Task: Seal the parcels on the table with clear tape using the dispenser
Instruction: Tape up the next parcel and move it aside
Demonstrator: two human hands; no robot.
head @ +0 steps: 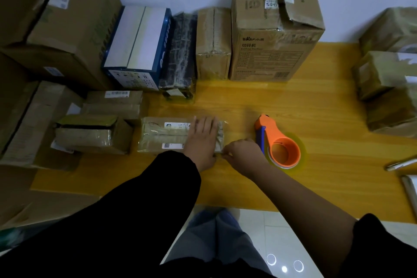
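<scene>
Parcel (162, 134) mid-frame is lying pinned under the flat, straight-fingered left hand (202, 140), steadying it while the right hand (242, 153) is pinching apparent tape (225, 153) at its lower-right corner.

The left hand (202, 140) lies flat on the parcel (162, 135); the right hand (243, 153) pinches its near corner.

You see a dim, bluish view. Bright spots glare on the floor tiles (277, 244), and the edge boxes (383, 74) bend and blur.
</scene>
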